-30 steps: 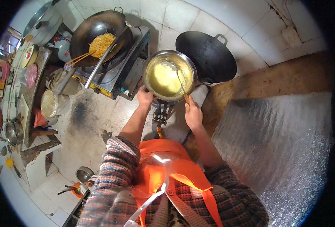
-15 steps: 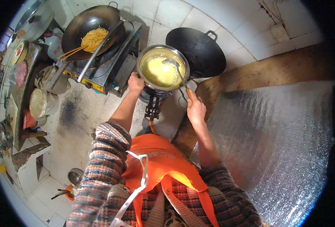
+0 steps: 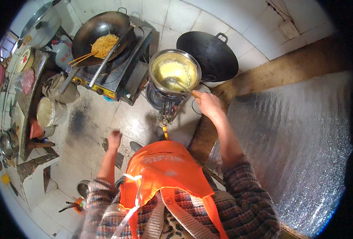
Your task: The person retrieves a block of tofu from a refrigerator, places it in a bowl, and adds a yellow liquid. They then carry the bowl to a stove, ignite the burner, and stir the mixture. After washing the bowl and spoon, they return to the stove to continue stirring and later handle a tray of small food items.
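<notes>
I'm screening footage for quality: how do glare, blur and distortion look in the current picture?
Head view: bright glints on the silvery sheet, strongest at lower right; head view: the yellow mixture looks nearly washed out at its centre, the left sleeve smeared; head view: seams of the wall tiles bow, and the corners are black.

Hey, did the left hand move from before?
Yes. The left hand has left the bowl's rim, moving down and left, farther from the burner.
</notes>
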